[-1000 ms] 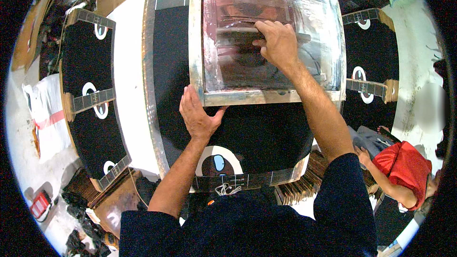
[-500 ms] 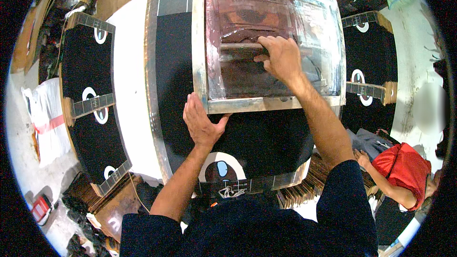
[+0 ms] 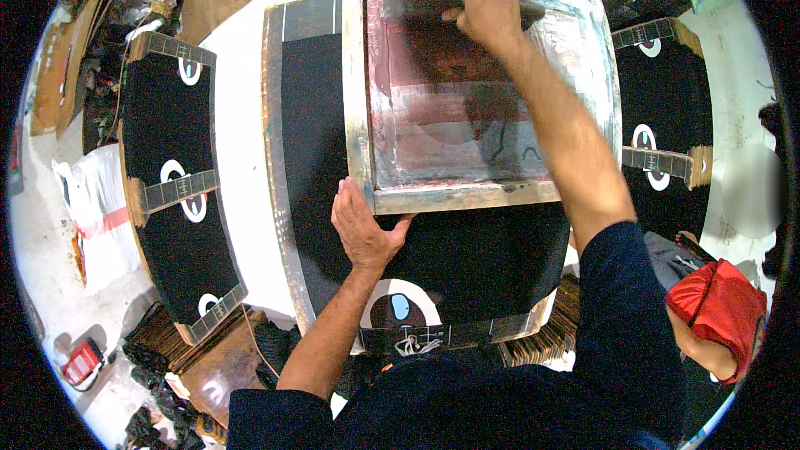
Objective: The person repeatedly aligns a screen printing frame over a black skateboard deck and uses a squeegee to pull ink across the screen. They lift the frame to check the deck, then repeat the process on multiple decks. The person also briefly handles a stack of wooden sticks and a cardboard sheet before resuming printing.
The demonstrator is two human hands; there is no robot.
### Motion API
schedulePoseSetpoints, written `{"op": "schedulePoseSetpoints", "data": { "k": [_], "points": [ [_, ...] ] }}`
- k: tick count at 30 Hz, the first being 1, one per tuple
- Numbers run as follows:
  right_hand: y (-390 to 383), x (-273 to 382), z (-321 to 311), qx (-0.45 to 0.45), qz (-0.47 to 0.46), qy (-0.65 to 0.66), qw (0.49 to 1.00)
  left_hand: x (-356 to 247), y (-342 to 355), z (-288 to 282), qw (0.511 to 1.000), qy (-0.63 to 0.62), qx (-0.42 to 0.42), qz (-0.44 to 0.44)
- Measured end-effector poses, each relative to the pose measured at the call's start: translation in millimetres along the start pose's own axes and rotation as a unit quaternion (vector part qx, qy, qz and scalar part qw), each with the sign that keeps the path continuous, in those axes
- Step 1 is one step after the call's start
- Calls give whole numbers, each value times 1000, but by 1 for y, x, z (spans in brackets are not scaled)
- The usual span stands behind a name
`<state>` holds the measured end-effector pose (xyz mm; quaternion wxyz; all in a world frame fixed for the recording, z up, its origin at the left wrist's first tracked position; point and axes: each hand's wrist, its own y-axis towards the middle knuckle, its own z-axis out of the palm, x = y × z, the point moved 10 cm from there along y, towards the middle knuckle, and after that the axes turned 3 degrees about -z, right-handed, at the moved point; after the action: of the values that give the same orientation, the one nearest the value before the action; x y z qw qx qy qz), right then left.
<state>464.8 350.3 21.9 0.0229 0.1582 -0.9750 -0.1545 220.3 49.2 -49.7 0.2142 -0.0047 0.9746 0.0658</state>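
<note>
Nearest, one printed eye shows at lower centre on a black panel. Just beyond, the left hand has its fingers straight and together, thumb spread wide, gripping nothing, at the lower-left corner of one framed screen. Farther, at upper centre, the right hand, slightly blurred, arm outstretched, curls its fingers over one squeegee, whose long axis runs left to right across the screen's far end.
</note>
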Motion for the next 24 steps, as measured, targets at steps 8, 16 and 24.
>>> {"op": "schedulePoseSetpoints", "data": {
  "k": [8,16,24],
  "points": [
    [-48,24,-24,-17,-26,30,999,0,2,-1,1000,1,11,-4],
    [-5,5,1,-37,9,-19,999,0,-2,1,1000,11,0,1],
    [-87,43,-34,50,0,31,998,2,1,2,999,9,30,-19]
  ]
}}
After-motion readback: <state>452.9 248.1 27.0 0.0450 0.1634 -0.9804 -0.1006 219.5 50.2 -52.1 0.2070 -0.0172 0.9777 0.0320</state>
